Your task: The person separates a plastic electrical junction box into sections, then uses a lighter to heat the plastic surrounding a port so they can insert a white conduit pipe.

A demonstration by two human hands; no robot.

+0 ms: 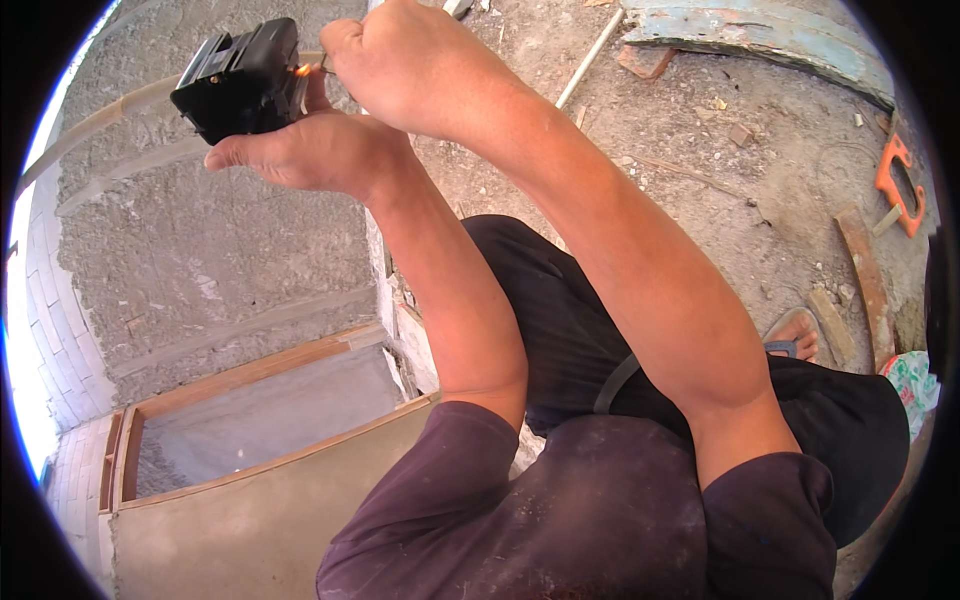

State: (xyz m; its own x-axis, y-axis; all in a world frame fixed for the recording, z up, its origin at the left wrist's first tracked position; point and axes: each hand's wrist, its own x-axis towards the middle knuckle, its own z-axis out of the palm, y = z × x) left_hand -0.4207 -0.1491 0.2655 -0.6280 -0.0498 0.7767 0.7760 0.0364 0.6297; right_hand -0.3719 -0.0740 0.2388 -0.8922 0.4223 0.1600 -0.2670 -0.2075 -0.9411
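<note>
At the upper left, a black boxy device with ridged edges sits raised in my left hand. That palm is under and beside it, the thumb stretched out along its lower edge and the other fingers partly hidden behind it. My right hand is closed just right of the device, fingertips curled inward. A thin dark piece shows at those fingers, too small to name. Between the hand and the device's side is a small orange bright spot; whether it is a light or a spark I cannot tell.
A wooden-framed opening in a rough cement wall lies left. On the dirt ground are a weathered pale-blue board, a white rod, an orange saw handle, wood strips and a plastic bag. A sandalled foot rests right.
</note>
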